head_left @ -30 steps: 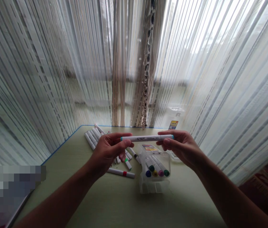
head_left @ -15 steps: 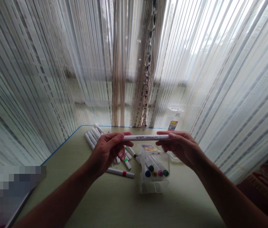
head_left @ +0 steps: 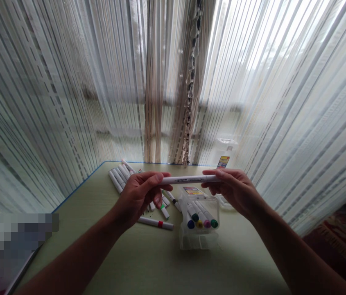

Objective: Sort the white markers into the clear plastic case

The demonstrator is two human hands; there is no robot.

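A white marker (head_left: 188, 179) with dark print along its barrel is held level above the table, between both hands. My left hand (head_left: 140, 192) pinches its left end between thumb and fingers. At the other end, my right hand (head_left: 232, 186) grips the marker the same way. Below it stands a clear plastic case (head_left: 199, 241) holding several markers with blue, green, yellow and pink ends. Loose white markers (head_left: 116, 180) lie behind and around my left hand. One marker with a red band (head_left: 156, 223) rests just in front of that hand.
A second clear case (head_left: 222, 153) with a yellow label stands behind my right hand, partly hidden. The pale green table (head_left: 123, 262) has a blue edge at the back. Striped sheer curtains (head_left: 68, 82) hang beyond it. Patterned fabric (head_left: 338, 241) shows at lower right.
The marker has tipped slightly, its left end now a little lower and further right in view. Both hands stay on it in nearly the same place.
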